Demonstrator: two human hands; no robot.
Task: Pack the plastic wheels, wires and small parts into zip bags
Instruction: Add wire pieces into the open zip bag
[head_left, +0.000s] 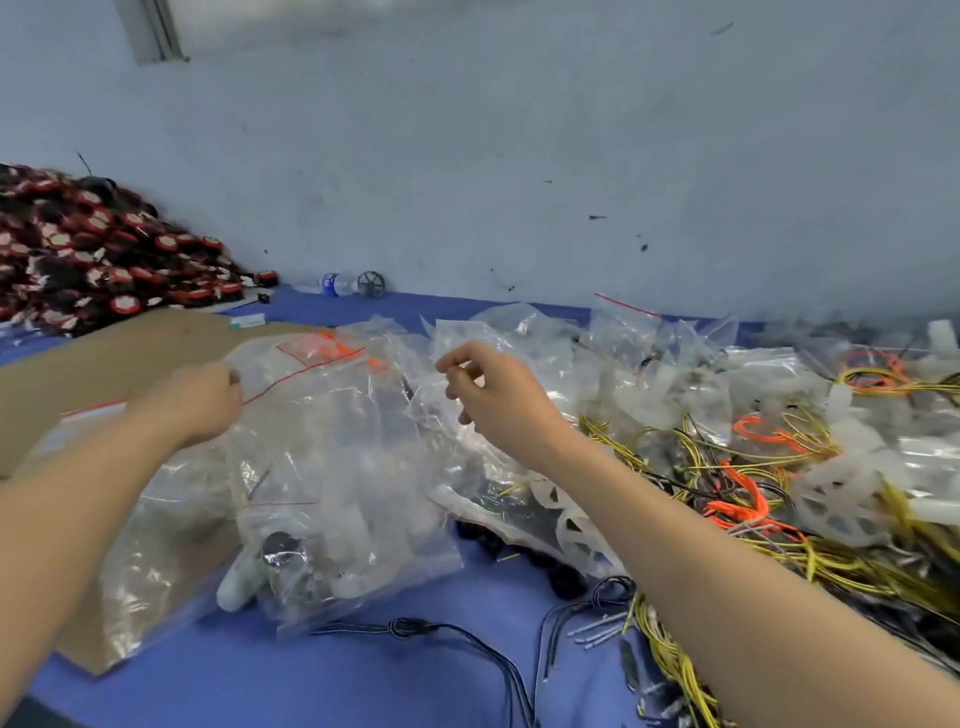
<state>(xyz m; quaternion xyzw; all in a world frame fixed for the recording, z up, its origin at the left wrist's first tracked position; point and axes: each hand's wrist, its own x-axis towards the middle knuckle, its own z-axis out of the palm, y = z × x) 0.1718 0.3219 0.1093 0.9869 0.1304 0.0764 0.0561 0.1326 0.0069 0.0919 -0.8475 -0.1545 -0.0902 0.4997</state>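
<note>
black wires (415, 626) lie nearest on the blue cloth (249, 680). beyond, the left hand (202, 400) grips the red-striped mouth of a filled zip bag (332, 467). the right hand (491, 397) hovers with fingers curled; whether it pinches plastic, cannot tell. yellow wires (857, 566) and white plastic wheels (841, 504) sprawl to the right.

Water bottle (336, 283) by wall (519, 156), red-black pile (93, 249) far left, cardboard sheet (130, 353).

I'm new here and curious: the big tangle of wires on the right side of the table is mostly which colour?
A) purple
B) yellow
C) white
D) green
B: the wire tangle is mostly yellow, with some orange strands mixed in.
</note>
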